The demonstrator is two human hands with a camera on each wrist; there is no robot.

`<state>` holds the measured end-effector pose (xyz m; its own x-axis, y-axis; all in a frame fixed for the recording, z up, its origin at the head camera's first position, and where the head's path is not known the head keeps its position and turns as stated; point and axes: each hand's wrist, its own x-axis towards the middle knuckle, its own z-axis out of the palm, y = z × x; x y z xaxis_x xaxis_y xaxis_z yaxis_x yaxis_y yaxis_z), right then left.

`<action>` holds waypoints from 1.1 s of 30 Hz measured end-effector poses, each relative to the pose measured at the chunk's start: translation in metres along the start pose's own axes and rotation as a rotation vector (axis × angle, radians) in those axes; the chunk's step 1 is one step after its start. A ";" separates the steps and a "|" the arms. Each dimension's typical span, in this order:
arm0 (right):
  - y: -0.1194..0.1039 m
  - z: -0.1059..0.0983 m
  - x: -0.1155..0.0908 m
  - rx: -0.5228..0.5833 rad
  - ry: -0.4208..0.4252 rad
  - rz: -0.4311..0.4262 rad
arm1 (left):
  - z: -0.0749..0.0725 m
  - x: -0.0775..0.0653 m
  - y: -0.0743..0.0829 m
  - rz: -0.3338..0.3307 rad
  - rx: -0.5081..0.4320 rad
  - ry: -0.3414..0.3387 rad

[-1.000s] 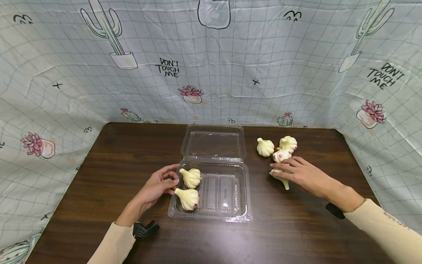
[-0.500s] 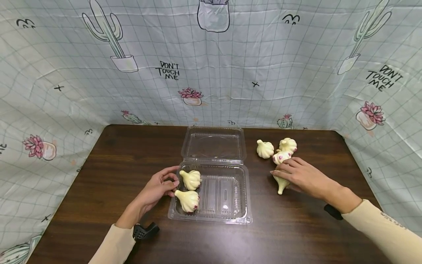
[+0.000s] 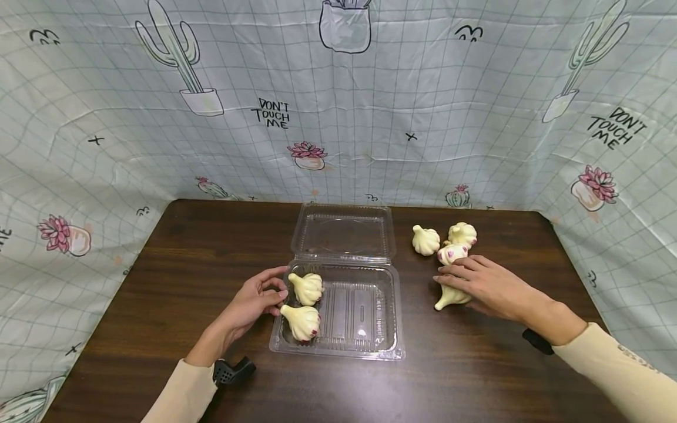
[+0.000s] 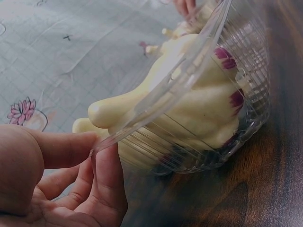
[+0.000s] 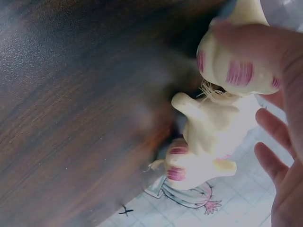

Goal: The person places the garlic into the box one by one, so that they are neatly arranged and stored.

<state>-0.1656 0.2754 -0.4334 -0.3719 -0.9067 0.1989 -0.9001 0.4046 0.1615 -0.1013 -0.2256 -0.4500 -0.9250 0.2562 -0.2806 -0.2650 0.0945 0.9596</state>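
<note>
Pale cloth (image 3: 370,120) printed with a grid and cactuses hangs round the dark wood-grain table (image 3: 206,252) before me.

My right hand (image 3: 489,285) holds a garlic bulb (image 3: 452,295) between thumb and fingers, low at the table; the thumb is blurred in the wrist view, so I can't tell how hard I press. My left hand (image 3: 256,299) pinches the near-left rim of the clear container (image 3: 349,308), thumb against forefinger.

Over the last second the bulb has turned: its stem pointed towards me and a little right, and now it points left and towards me. The left hand hasn't shifted. I'd judge the turn useful, since the bulb now lies more like the two inside the container, the far bulb (image 3: 307,289) and the near bulb (image 3: 301,322), both stem-left along its left wall.

Just beyond my right fingers sit a purple-marked bulb (image 3: 452,254), a rear bulb (image 3: 462,235) and a left bulb (image 3: 425,241). The container's lid (image 3: 344,232) lies folded back behind it.
</note>
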 end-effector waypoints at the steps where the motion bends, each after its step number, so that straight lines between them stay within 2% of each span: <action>1: 0.000 0.000 0.000 0.002 0.001 -0.006 | 0.000 0.000 0.000 0.002 0.000 -0.002; 10: 0.000 -0.002 -0.002 -0.023 0.003 0.026 | 0.000 0.002 0.000 0.008 0.003 -0.008; 19: -0.001 -0.015 0.004 -0.022 0.112 0.062 | 0.000 0.002 -0.001 0.009 0.005 -0.001; 25: -0.009 -0.030 0.014 -0.023 0.177 0.105 | 0.000 0.002 -0.001 0.008 0.006 0.000; 33: -0.022 -0.046 0.035 0.017 0.223 0.168 | 0.000 0.000 -0.001 0.005 0.007 -0.005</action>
<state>-0.1484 0.2405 -0.3853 -0.4589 -0.7778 0.4295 -0.8343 0.5434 0.0925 -0.1016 -0.2257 -0.4508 -0.9249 0.2610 -0.2764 -0.2590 0.0997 0.9607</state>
